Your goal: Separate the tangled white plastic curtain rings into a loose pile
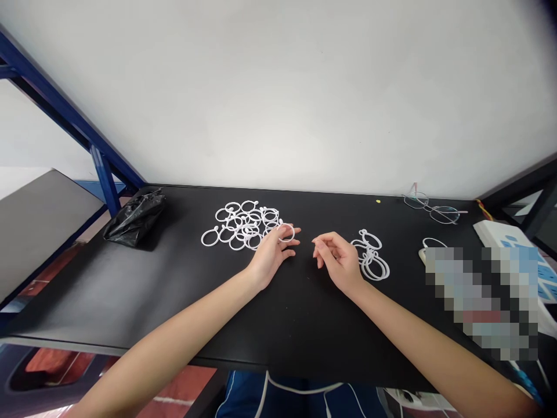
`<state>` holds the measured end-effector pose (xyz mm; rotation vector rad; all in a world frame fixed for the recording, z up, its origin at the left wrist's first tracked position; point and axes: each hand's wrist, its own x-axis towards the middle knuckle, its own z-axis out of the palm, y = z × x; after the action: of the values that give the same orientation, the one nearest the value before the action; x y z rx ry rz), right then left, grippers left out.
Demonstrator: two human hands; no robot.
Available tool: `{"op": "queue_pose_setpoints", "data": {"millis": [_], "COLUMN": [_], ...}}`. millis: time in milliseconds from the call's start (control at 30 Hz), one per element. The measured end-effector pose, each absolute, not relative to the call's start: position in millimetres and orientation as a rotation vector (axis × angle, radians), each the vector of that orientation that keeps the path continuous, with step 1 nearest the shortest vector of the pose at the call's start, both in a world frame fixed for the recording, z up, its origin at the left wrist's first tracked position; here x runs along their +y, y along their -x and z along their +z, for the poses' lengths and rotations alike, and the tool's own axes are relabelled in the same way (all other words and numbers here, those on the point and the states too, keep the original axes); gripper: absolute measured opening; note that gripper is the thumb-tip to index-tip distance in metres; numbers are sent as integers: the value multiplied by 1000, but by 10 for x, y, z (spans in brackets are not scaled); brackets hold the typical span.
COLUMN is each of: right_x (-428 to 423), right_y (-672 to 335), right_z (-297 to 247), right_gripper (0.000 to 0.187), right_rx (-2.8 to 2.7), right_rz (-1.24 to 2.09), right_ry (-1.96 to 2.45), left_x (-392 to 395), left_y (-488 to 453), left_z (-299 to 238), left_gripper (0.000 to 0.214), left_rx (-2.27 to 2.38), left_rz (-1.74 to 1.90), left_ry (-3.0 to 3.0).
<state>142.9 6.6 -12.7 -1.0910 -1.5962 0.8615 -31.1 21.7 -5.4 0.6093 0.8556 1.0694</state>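
My left hand point(270, 255) is at the right edge of a loose pile of white plastic rings point(237, 232), each with a small knob or eyelet, like curtain rings. One white curtain ring point(292, 237) sits at its fingers, which show through the hoop; the exact grip is partly hidden. Across a small gap, my right hand point(340, 260) is raised with its fingers curled in and thumb close to the index finger. Nothing shows between them. Just beyond its wrist lies a smaller cluster of the same rings point(376, 268), partly covered by the hand.
A crumpled black plastic bag point(137, 219) lies on the black table point(183, 290) at the left. Eyeglasses point(444, 215) rest at the back right. Nearer on the right are a blurred-out object point(474, 307) and a white power strip point(491, 232). A pale wall stands behind.
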Motion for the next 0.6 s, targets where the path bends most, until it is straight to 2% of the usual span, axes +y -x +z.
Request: {"op": "queue_pose_setpoints", "data": {"millis": [233, 433, 600], "right_x": [75, 70, 66], "right_y": [-1423, -1416, -1412], "right_z": [-138, -125, -121], "right_gripper": [22, 23, 23], "right_rx": [-1590, -1601, -1606], "right_rz": [854, 841, 838], "right_ry": [1095, 1095, 1105], "left_x": [243, 247, 254], "left_y": [327, 380, 401], "left_z": [-67, -105, -119], "left_gripper": [23, 47, 50], "left_rx": [814, 750, 742], "left_rz": [1091, 1045, 1041], "left_ry": [-549, -520, -513]}}
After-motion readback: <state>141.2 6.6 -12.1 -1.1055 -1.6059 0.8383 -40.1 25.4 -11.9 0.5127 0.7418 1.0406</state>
